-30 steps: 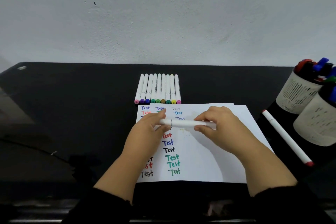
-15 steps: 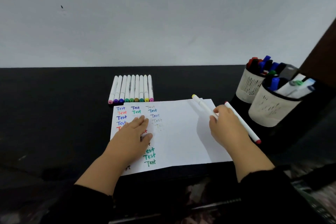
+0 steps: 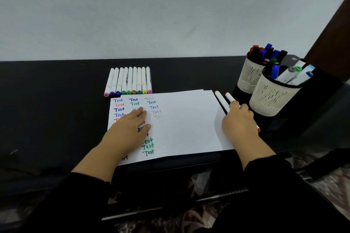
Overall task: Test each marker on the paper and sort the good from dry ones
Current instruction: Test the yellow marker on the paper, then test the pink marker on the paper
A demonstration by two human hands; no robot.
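From my remote seat, the paper (image 3: pixel 181 125) already carries rows of "Test" words, some bold, some faint, so I judge the job well along. Nine capped markers (image 3: pixel 128 81) lie in a tidy row at 12 o'clock of the sheet, touching one another. Two more lie side by side on the worktop (image 3: pixel 56 109) at the sheet's 3 o'clock edge: a yellow-tipped marker (image 3: pixel 220 99) and a red-tipped marker (image 3: pixel 230 97). My right hand (image 3: pixel 238 123) rests on these two; whether its fingers grip one I cannot tell. My left hand (image 3: pixel 130 128) lies flat, fingers straight, pressing the sheet. Two mesh cups (image 3: pixel 272 98) at 2 o'clock hold markers apparently left to test.
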